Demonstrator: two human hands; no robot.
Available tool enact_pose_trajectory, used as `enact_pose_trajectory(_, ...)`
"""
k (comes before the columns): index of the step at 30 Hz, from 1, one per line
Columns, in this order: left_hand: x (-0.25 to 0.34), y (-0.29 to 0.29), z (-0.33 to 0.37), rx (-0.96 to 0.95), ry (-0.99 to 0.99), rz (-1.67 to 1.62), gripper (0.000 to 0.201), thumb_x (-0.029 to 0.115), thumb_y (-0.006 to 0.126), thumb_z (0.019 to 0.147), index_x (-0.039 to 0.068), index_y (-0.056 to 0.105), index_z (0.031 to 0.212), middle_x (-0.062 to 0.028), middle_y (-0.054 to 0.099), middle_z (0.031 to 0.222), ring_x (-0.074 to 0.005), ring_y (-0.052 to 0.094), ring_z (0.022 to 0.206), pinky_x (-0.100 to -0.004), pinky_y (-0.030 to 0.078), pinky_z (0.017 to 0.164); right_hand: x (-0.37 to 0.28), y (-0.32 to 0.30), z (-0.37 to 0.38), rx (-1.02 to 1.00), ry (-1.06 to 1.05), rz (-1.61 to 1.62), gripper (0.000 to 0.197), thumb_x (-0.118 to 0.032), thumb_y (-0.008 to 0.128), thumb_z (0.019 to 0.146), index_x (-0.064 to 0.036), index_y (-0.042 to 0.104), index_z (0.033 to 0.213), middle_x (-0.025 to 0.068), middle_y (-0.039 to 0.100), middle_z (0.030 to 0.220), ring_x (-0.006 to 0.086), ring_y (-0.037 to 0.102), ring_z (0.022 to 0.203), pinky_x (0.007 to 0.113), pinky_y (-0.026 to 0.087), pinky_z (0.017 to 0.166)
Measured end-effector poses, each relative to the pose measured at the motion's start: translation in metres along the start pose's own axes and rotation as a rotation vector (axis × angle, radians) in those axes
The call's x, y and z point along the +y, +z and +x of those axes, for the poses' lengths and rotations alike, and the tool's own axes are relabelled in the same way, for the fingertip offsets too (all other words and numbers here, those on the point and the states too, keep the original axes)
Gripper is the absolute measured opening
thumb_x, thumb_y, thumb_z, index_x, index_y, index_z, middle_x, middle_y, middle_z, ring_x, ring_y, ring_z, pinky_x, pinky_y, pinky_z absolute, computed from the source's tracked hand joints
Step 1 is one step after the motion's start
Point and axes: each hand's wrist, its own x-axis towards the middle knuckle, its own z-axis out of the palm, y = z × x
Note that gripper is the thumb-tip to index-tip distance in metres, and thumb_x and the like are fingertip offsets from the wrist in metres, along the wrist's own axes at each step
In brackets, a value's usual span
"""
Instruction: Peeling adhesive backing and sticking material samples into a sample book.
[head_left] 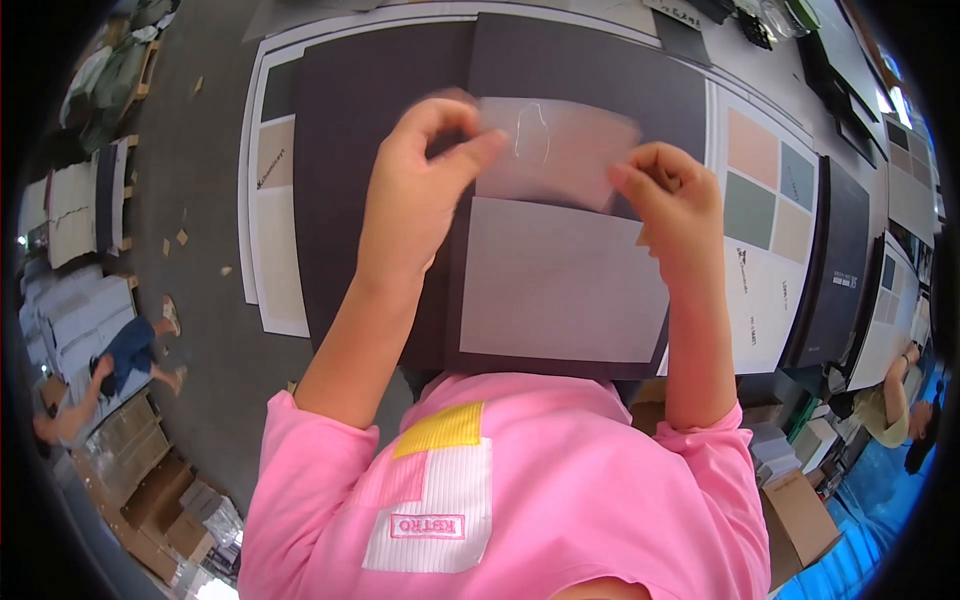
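A thin, see-through greyish-pink sheet (565, 155) is stretched between my hands above a large dark board, blurred by motion. My left hand (425, 180) pinches its left edge between thumb and fingers. At the right end, my right hand (675, 205) is closed with its thumb and fingertips pressed on the sheet's corner. A pale curved line shows on the upper left part of the sheet. Just below it, nearer to me, a flat light-grey rectangular panel (560, 285) lies on the dark board (385, 150).
White boards with coloured swatches (755, 195) stick out to the right, and more pale boards (280, 240) to the left. A dark flat case (835, 265) lies farther right. Cardboard boxes (795, 530) stand at lower right. Other people are at far left and far right.
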Motion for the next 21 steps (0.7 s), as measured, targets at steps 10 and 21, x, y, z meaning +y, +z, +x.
enact_pose_trajectory(10,-0.008,-0.011,0.025,-0.151,-0.088,0.526,0.016,0.008,0.076,0.082,0.001,0.064,0.091,-0.0009,0.063,0.079,-0.01,0.058,0.075,-0.0251,0.047,0.071,0.015,0.013,0.036,-0.048,0.305,-0.271,0.019,-0.016,0.076,0.083,-0.0027,0.064,0.077,-0.0023,0.05,0.054,0.0046,0.04,0.043,0.021,0.025,0.039)
enact_pose_trajectory(21,-0.01,-0.008,0.024,-0.126,-0.075,0.563,0.015,0.004,0.076,0.081,0.0,0.065,0.09,-0.0019,0.064,0.077,-0.01,0.058,0.073,-0.0245,0.048,0.068,0.018,0.015,0.04,-0.022,0.301,-0.262,0.017,-0.013,0.075,0.082,-0.0008,0.065,0.078,-0.0003,0.052,0.057,0.007,0.041,0.046,0.026,0.027,0.043)
